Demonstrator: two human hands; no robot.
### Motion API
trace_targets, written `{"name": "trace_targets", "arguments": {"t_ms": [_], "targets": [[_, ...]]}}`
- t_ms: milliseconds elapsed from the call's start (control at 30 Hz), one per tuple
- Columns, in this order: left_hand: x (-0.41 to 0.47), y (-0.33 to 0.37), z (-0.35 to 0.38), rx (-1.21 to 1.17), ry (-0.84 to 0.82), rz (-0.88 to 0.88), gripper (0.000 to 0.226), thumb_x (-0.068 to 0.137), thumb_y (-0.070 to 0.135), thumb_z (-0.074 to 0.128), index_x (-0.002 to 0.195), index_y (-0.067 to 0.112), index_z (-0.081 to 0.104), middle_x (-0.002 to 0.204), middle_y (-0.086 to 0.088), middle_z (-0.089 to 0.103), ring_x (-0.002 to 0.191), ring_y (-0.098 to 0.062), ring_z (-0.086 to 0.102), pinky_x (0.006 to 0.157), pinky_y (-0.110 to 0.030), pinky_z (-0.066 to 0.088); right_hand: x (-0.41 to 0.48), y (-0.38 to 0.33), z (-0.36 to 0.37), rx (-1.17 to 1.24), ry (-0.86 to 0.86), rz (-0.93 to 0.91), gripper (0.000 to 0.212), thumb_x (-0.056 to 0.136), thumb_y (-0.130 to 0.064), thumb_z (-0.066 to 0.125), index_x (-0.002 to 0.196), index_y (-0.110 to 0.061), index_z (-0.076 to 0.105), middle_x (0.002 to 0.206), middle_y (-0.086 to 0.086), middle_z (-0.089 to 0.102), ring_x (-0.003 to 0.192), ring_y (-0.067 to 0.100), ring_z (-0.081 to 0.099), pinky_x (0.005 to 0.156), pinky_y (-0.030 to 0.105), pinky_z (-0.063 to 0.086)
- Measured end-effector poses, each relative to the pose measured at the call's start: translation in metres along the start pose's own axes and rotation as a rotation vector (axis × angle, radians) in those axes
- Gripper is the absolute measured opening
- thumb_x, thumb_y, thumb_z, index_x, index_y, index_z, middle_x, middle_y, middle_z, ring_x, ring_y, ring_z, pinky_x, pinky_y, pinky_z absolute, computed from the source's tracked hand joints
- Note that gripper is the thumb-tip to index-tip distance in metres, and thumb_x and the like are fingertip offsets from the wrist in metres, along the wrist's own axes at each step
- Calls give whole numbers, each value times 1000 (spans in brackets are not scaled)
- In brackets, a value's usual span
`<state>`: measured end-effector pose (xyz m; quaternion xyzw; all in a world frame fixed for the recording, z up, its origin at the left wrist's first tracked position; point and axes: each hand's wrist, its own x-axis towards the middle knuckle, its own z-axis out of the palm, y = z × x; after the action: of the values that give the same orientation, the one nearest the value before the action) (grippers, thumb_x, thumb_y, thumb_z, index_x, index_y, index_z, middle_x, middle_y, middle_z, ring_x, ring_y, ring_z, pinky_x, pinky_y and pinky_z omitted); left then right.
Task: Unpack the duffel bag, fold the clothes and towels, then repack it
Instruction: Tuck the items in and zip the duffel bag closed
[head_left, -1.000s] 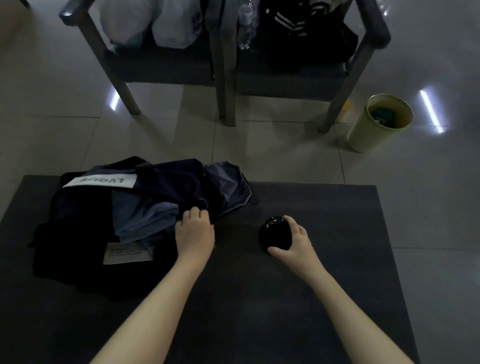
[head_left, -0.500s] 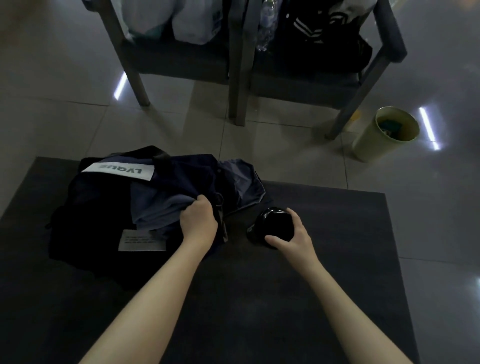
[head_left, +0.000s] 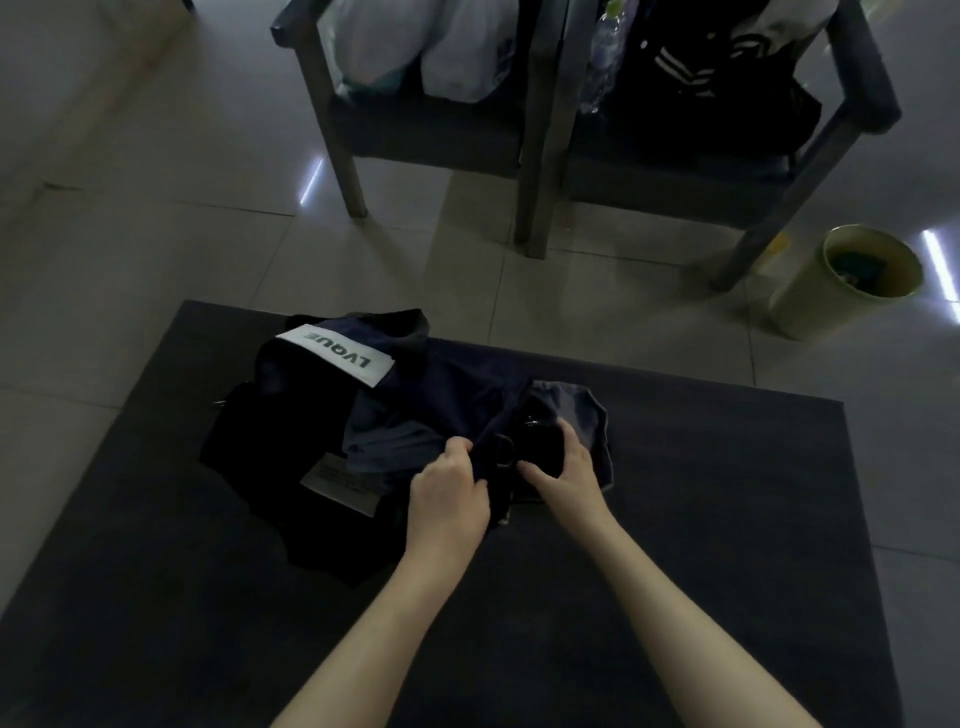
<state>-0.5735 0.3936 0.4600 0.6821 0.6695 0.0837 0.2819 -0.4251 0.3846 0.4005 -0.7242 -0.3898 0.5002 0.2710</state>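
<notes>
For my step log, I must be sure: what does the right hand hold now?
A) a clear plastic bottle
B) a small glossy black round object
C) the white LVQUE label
B: the right hand curls round the small glossy black round object at the end of the navy fabric duffel bag.

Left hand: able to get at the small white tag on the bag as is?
Probably yes. The small white tag lies uncovered on the duffel bag, just beside the left hand, nothing between them. But that hand grips the bag's fabric, so it must release its grip first.
</notes>
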Motion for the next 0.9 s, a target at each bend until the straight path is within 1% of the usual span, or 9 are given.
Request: {"name": "trace_targets", "arguments": {"t_ms": [200,300,367,467,533,600,700,767,900], "targets": [[1,-1,1,46,-108,-246,28,94,28,56,108,7,45,99,-8,62,89,-24,64,76,-36,53,2,8,8,30,-54,28,62,98,-33,47,151,-31,15,154,1,21,135,17,29,98,22,26],[3,1,6,-5,-178,-255,6,92,14,49,94,9,51,95,-9,62,80,-23,61,72,-36,53,2,13,6,-6,-47,34,65,95,-35,53,150,-33,19,151,3,30,135,20,33,108,32,32],[5,2,9,-112,-201,-260,8,87,8,47,91,12,52,95,-5,60,78,-20,56,67,-32,48,1,14,5,-2,-51,40,65,93,-37,55,148,-35,21,150,4,34,135,21,35,110,41,34],[10,-1,10,-265,-218,-310,33,86,20,56,118,16,56,118,-5,55,102,-24,55,84,-37,49,1,14,4,2,-49,50,64,93,-37,56,148,-36,23,148,4,36,134,22,37,110,43,35],[11,-2,10,-252,-207,-333,45,85,39,62,123,15,55,128,-5,45,120,-26,44,99,-45,42,0,15,4,9,-46,53,64,93,-36,56,148,-35,23,147,5,37,132,22,39,109,43,36],[11,-2,8,-282,-123,-316,39,84,46,64,109,16,60,123,-4,49,121,-26,42,101,-48,39,-2,16,6,9,-48,50,65,92,-35,57,148,-35,23,146,5,38,131,22,41,108,41,37],[10,-2,3,-432,7,-232,21,84,38,66,84,19,57,92,1,63,98,-25,59,93,-50,45,-4,14,13,22,-57,31,67,92,-32,58,149,-32,23,144,5,40,128,21,43,105,37,40],[8,-1,1,-352,23,-188,17,84,30,67,91,19,57,91,1,65,95,-23,61,95,-46,43,-3,12,18,20,-45,19,68,91,-32,59,149,-31,23,143,6,41,129,22,42,105,39,40],[-4,5,1,133,200,-110,46,82,33,71,114,11,47,99,-4,64,98,-21,60,89,-36,39,-3,6,16,-22,-30,-22,66,91,-27,61,148,-24,28,136,7,49,122,20,49,93,26,44]]}}
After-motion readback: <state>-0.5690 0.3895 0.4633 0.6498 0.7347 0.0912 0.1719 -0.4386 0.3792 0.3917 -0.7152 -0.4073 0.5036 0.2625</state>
